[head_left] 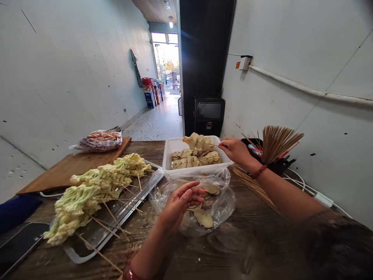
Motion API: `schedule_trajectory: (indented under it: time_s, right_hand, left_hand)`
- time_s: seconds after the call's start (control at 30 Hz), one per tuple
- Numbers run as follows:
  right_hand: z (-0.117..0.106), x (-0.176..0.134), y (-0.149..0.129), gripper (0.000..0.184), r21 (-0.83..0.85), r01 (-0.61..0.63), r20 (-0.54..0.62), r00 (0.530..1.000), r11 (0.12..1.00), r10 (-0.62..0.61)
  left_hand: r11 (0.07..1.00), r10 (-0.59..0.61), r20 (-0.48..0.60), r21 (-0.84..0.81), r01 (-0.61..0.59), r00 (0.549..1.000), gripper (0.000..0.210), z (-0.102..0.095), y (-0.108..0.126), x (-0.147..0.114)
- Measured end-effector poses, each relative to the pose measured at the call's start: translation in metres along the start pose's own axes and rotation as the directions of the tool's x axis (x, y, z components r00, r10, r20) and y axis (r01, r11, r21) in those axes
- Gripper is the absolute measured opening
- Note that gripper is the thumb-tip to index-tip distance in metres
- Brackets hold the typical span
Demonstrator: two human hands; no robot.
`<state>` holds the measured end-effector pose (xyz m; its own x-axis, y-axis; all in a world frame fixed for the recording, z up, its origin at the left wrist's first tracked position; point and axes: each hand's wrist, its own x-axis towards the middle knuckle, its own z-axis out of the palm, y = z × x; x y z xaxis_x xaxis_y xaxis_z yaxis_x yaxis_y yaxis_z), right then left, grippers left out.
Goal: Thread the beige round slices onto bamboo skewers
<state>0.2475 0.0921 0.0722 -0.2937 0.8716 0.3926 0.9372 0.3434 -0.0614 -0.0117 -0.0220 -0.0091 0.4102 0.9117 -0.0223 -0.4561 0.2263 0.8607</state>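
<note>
My right hand [234, 149] pinches the bare end of a skewer of potato slices [198, 141], held over the white plastic tub [182, 171]. More skewers threaded with pale slices [186, 158] lie inside that tub. In front of it sits a clear plastic bag [227, 200] with loose potato slices [203, 218] in its mouth. Above the bag hovers my left hand [183, 200], its fingers apart and nothing in them.
Cauliflower skewers [96, 190] fill a metal tray [101, 243] on the left. Behind them, a bagged bundle [100, 140] rests on a wooden board [84, 165]. Bamboo sticks [278, 144] stand at right; others [256, 190] lie below. A phone [21, 245] is at lower left.
</note>
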Motion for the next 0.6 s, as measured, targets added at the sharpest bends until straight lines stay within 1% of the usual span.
schedule_trajectory:
  time_s: [0.17,0.33,0.47,0.6]
  right_hand:
    - [0.025,0.034,-0.016,0.03,-0.035,0.043,0.112,0.993,0.998,-0.039]
    - [0.046,0.054,-0.028,0.032,-0.063,0.062,0.191,0.98,0.996,-0.049]
    - [0.058,0.06,-0.03,0.03,-0.088,0.044,0.245,0.969,0.995,-0.021]
    - [0.055,0.053,-0.028,0.034,-0.077,0.049,0.26,0.965,0.996,-0.027]
  left_hand:
    - [1.0,-0.014,-0.009,0.003,0.014,1.0,0.04,-0.002,0.0,0.001]
    - [1.0,-0.011,-0.007,0.023,0.011,1.0,0.039,-0.002,0.0,0.001]
    - [1.0,-0.007,0.0,0.021,0.007,1.0,0.038,-0.003,0.0,0.001]
    - [1.0,-0.013,0.004,0.028,0.013,1.0,0.039,-0.004,0.0,0.002]
